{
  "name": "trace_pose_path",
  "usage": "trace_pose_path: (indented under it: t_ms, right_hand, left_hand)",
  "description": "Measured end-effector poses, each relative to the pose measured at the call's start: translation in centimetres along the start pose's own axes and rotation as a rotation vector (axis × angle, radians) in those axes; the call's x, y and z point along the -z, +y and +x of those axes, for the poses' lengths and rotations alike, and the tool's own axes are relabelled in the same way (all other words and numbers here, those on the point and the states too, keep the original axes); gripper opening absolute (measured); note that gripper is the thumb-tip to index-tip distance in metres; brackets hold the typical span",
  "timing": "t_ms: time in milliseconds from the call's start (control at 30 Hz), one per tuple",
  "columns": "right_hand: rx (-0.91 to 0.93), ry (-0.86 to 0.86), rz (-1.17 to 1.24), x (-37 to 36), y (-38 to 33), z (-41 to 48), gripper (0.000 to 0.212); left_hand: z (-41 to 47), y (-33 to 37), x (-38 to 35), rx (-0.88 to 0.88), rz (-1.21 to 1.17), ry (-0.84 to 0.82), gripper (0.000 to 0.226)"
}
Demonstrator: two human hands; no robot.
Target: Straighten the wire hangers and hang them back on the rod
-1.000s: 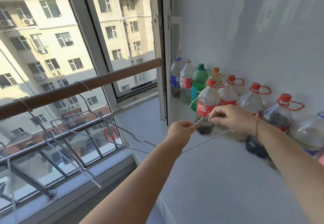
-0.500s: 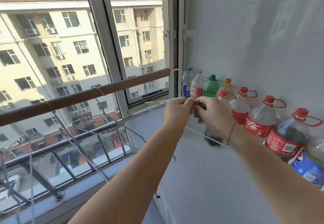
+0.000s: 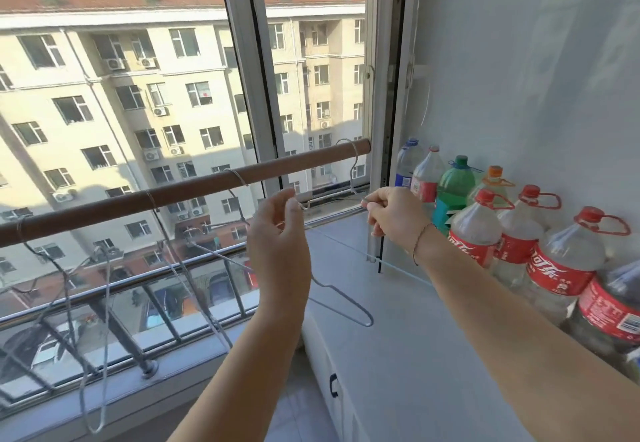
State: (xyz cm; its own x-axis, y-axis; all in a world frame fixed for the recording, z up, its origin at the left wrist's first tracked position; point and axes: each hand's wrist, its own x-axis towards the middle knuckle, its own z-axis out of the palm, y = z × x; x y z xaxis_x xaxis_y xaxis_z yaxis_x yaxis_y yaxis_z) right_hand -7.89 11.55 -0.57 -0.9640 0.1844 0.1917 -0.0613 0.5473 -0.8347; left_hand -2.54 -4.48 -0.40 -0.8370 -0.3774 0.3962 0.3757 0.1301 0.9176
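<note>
Only readable stuff I'm seeing is on the bottles by the wall: red labels (image 3: pixel 552 272) showing white Chinese Coca-Cola script on a couple of them, and partial white lettering on another red label (image 3: pixel 469 250). The barcode label at the far right (image 3: pixel 627 323) is looking too blurry to read.

The left hand (image 3: pixel 278 233) covers part of the wire hanger (image 3: pixel 341 303), so the grip there cannot be made out. The rod (image 3: pixel 180 195) runs off the left edge. The nearest bottles (image 3: pixel 609 306) are cut by the right edge, their labels partly unreadable.
</note>
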Motion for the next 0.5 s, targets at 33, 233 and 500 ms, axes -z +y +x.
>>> trace_pose_path:
  t_ms: [33, 233, 500]
  right_hand:
    - [-0.001, 0.006, -0.013, -0.3, 0.2, 0.0, 0.017]
    - [0.055, 0.078, -0.266, -1.1, 0.0, -1.1, 0.029]
    - [0.271, -0.022, -0.211, -3.3, -0.9, -9.1, 0.026]
  left_hand:
    - [-0.2, -0.6, 0.9, 0.010, 0.007, 0.045, 0.016]
    - [-0.3, -2.9, 3.0, 0.143, 0.076, 0.087, 0.020]
    - [0.7, -3.0, 3.1, 0.419, -0.079, 0.003, 0.028]
